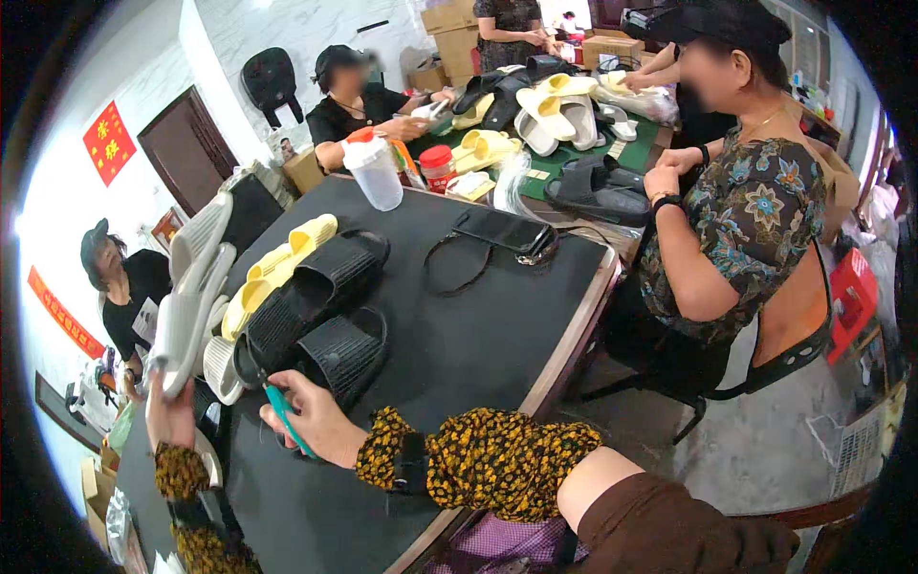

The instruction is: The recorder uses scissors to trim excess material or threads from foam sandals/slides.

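Note:
My left hand [173, 419] is closed on the end of a pale grey slipper [178, 330], held tilted up over the table's left side. My right hand [320, 421] is wrapped round a slim teal-handled tool [288, 419]; its dark tip points at the slippers, and its exact kind is hard to make out. Just beyond that hand lie black ribbed slippers [346, 356], with yellow slippers [273, 277] behind them. More pale slippers [203, 234] stand stacked past the held one. Both my forearms wear flower-patterned sleeves.
On the dark table [449, 354] lie a black phone [502, 230] with a cord and a plastic cup [375, 172]. A red-lidded jar [438, 167] stands near a heap of slippers [550, 110] on a green surface. A person [736, 201] sits at the right; others work farther off.

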Tool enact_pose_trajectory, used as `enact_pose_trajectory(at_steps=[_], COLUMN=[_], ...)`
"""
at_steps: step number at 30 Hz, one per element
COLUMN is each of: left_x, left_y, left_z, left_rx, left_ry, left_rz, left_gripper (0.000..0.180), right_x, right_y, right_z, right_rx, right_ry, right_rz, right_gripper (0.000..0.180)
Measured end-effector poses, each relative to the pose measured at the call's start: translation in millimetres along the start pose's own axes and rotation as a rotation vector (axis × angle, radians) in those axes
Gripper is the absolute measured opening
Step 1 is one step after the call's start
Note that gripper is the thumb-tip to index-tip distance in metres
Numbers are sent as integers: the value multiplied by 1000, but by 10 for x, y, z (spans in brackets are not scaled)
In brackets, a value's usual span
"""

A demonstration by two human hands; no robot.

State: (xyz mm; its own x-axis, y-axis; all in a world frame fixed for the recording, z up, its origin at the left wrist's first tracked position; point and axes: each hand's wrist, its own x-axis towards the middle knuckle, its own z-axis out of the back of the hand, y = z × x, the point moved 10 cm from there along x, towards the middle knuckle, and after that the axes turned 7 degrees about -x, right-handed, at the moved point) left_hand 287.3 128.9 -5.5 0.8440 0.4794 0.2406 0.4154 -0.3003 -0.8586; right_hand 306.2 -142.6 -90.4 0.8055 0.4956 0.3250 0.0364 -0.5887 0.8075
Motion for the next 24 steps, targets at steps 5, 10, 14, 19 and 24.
enact_pose_trajectory(at_steps=[5, 10, 14, 19, 24], left_x=[341, 184, 39, -68, -342], left_y=[681, 962, 933, 469, -158], left_z=[-340, -738, -528, 592, 1695], left_rx=[-63, 59, 177, 660, 1384], left_ry=[19, 106, 17, -271, -489], left_rz=[-8, 118, 117, -96, -378], left_gripper=[63, 64, 53, 40, 37], right_x=[-31, -37, -13, -58, -30], right_y=[45, 69, 7, -96, -140], right_z=[-52, -66, -49, -44, -25], right_rx=[2, 32, -24, -16, -128], right_ry=[-12, 28, 41, 69, 47], right_rz=[2, 35, 27, -117, -164], right_gripper=[41, 40, 33, 35, 32])
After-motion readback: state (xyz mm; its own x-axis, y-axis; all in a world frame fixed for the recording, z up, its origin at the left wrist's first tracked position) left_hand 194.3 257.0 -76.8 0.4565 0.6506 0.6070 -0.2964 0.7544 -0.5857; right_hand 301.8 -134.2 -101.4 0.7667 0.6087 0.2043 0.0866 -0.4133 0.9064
